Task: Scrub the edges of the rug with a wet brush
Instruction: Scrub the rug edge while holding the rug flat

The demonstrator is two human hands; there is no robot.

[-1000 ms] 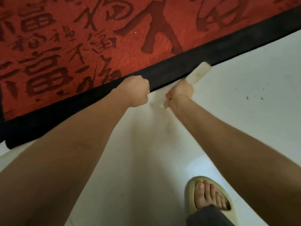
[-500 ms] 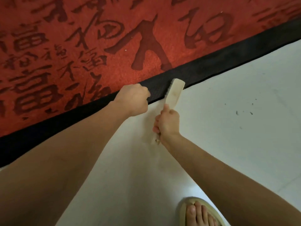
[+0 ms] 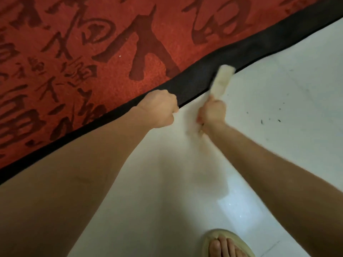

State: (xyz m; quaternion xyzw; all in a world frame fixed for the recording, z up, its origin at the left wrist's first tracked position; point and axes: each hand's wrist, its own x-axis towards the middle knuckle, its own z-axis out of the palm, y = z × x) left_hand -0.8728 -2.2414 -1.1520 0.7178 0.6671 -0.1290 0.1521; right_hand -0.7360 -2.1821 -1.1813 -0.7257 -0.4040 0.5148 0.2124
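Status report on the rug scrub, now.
Left hand grips the rug border. Right hand holds brush, head on black edge. Nothing in the way.

nubby cloth rug (image 3: pixel 111 43), glossy smooth floor (image 3: pixel 278 145), matt brush (image 3: pixel 221 80)

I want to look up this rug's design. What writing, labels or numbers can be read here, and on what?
"不": large dark brush character on the red rug, beside its black border.
Other characters on the rug: cut off or too stylised to read.
Brush, sandal, floor: no text visible.
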